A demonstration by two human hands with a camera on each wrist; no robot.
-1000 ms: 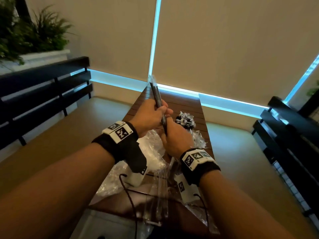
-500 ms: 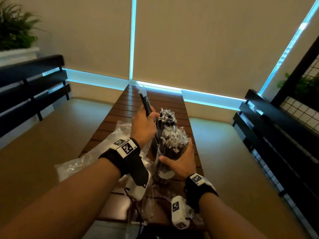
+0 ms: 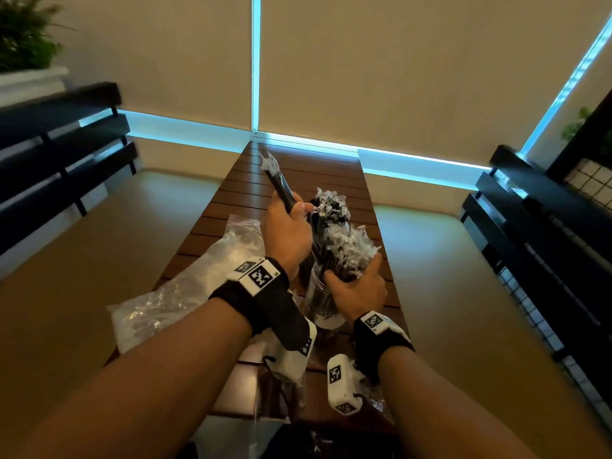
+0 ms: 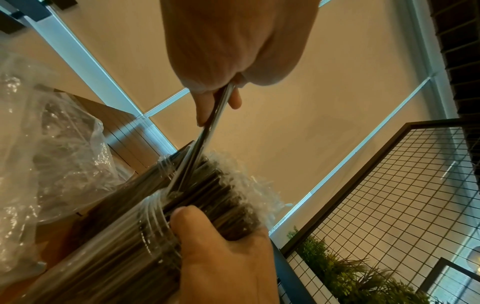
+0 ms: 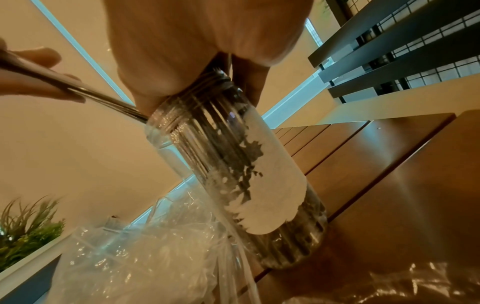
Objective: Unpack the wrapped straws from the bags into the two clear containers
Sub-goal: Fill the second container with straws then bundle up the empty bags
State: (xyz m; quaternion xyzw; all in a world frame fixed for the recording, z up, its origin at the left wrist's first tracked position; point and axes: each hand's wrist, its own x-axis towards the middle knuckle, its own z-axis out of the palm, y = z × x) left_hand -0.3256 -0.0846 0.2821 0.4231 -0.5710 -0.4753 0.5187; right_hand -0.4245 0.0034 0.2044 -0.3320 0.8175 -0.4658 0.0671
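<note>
Straws [image 3: 280, 187] stay gripped in my left hand [image 3: 288, 233], tips toward 11 o'clock; my right hand [image 3: 357, 289] clasps the near jar [image 3: 319, 303], steadying it for insertion.

place: café-like seating nook | slatted wooden table [image 3: 299, 180], dark benches [image 3: 59, 150], roller blinds [image 3: 397, 67] (potted greenery [image 3: 23, 31])

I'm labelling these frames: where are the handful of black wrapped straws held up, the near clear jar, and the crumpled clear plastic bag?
Handful of black wrapped straws [image 3: 281, 187], head view, mid-shaft above the left hand.
Near clear plastic jar [image 5: 272, 185], right wrist view, white label.
Crumpled clear plastic bag [image 3: 185, 289], head view, middle.
</note>
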